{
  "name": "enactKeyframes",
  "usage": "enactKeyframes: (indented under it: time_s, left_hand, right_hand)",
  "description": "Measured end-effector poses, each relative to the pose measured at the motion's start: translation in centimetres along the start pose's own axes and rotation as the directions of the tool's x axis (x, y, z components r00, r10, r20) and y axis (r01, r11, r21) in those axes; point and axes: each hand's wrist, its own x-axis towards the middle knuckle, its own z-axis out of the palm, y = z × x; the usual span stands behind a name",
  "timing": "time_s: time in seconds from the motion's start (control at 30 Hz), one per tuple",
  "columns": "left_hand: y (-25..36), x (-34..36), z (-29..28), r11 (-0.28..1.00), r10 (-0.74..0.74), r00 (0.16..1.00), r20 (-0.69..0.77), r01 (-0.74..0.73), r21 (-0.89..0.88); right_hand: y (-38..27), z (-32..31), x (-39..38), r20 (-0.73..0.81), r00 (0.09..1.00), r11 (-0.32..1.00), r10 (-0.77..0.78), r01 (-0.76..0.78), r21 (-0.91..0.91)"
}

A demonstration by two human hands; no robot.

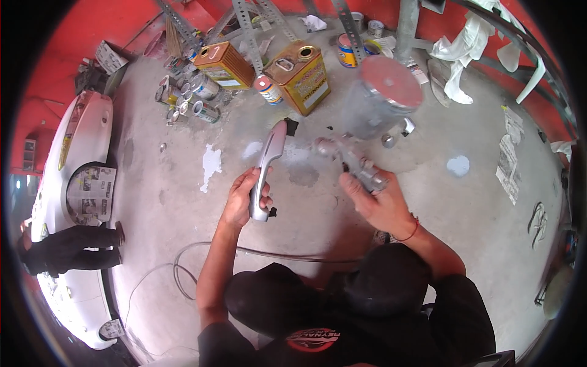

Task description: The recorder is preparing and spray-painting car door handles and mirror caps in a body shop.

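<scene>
My left hand is closed around the lower part of a silver-grey car door handle, which stands nearly upright with its dark mounting stubs pointing right. In my right hand is a metal spray gun, its front end directed left toward the handle. A gap separates gun and handle. The gun looks blurred, and my fingers partly hide its grip, so the trigger cannot be made out.
Ahead stand a large round drum, a yellow square can, a brown one and several paint tins. A hose crosses the floor near me. At left a person stands beside a white car.
</scene>
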Motion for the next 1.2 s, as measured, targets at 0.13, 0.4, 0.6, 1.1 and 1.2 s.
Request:
enactKeyframes:
  time_s: [0.13,0.4,0.6,1.1,1.2]
  left_hand:
    - [0.0,0.3,-0.8,0.993,0.078,0.995,0.068,-0.083,0.079]
    - [0.0,0.1,-2.0,0.828,0.153,0.983,0.103,-0.184,0.529]
    - [0.6,-0.4,-2.1,0.828,0.126,0.983,0.134,-0.179,0.532]
    - [0.5,-0.2,-1.7,0.846,0.196,0.98,0.044,-0.192,0.498]
    - [0.6,-0.2,-1.6,0.86,0.194,0.98,0.041,-0.191,0.473]
  right_hand:
    - [0.8,-0.3,-0.4,-0.048,0.996,0.995,0.072,-0.068,0.079]
    - [-0.4,-0.3,-0.3,0.161,0.985,0.998,-0.062,0.067,-0.022]
    - [0.1,-0.2,0.1,-0.104,0.994,0.995,0.04,-0.03,0.091]
    - [-0.4,-0.9,0.6,0.162,0.983,0.985,0.087,-0.109,0.13]
    - [-0.2,-0.9,0.7,0.08,0.991,0.985,0.108,-0.118,0.129]
